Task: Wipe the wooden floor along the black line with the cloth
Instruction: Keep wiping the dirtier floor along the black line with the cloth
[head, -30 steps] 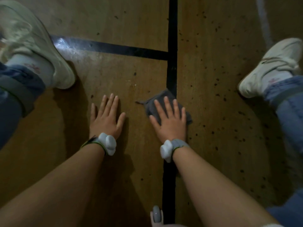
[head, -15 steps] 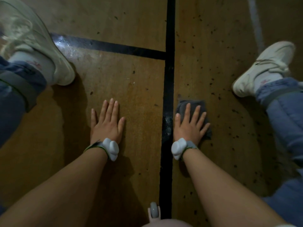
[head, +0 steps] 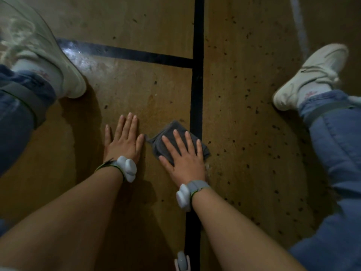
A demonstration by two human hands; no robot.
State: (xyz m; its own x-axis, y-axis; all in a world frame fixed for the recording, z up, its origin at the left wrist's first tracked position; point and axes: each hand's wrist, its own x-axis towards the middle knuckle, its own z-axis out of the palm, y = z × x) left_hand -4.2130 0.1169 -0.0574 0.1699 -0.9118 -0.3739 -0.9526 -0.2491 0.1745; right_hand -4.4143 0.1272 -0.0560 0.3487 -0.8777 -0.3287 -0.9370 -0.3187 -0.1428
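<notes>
Wooden floor [head: 254, 114], brown with dark specks; long black line [head: 197, 85] runs up the frame, met from the left by a second black line [head: 136, 53]. Dark grey cloth [head: 166, 143], folded, lies on the floor with its right edge over the long line. Right hand [head: 183, 159] lies flat on the cloth, fingers straight and spread, gripping nothing. Left hand [head: 123, 141] lies flat on bare floor, fingers straight, thumb tip just beside the cloth's left corner. White trackers on left wrist [head: 127, 169] and right wrist [head: 183, 196]. White sneakers at left [head: 39, 55] and right [head: 310, 75], well apart; blue jeans [head: 336, 143].
</notes>
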